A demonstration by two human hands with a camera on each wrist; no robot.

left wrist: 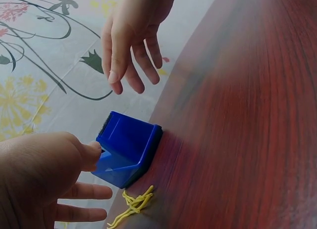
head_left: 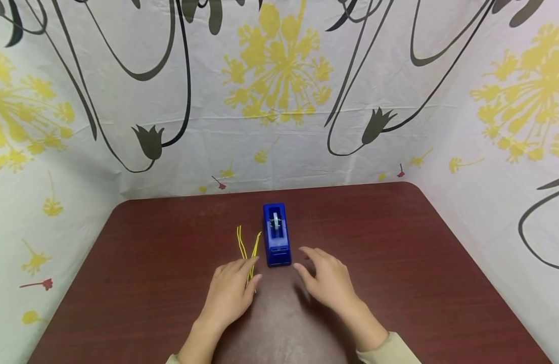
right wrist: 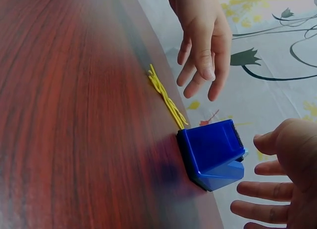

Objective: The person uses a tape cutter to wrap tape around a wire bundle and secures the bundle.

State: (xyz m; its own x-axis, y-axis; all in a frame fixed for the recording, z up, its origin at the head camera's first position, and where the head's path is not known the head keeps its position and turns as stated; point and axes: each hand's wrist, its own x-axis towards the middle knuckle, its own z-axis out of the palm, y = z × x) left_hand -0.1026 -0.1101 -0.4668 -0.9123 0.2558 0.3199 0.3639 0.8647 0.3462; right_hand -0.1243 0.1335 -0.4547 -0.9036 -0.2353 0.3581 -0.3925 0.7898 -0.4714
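Note:
A blue tape dispenser [head_left: 277, 253] stands near the middle of the table, its serrated cutter edge visible in both wrist views. In the head view, a pale hub shows in its slot. Just left of it lie thin yellow cords [head_left: 241, 243], twisted together in the right wrist view [right wrist: 168, 101]. My left hand [head_left: 229, 293] hovers over the near part of the cords and hides some of them, fingers spread and holding nothing. To the right of the dispenser, my right hand [head_left: 328, 279] is held apart from it, fingers loosely extended with nothing in them.
The dark red wooden table [head_left: 170, 253] has rounded far corners. White fabric [head_left: 297, 151] printed with yellow flowers and grey stems hangs behind it and along both sides.

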